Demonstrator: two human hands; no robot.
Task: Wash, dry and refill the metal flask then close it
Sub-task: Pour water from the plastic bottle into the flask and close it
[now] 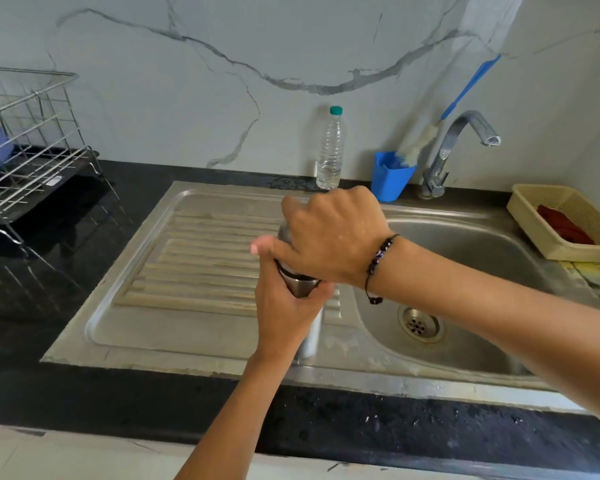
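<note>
1. Metal flask (300, 285) stands upright on the drainboard (201, 258) of the steel sink (465, 244), mostly hidden by both hands.
2. Left hand (286, 317) has its fingers wrapped around the flask's body, gripping it.
3. Right hand (333, 237) covers the flask's top, fingers curled down and clamped over it; whether the cap is on cannot be seen.
4. Far behind, a plastic water bottle (331, 150) stands by the wall, a blue cup (390, 178) holding a bottle brush (465, 88) just right of it, beside the tap (461, 147).

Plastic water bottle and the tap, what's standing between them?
In the head view, a blue cup holding a bottle brush stands between the plastic water bottle and the tap.
</note>
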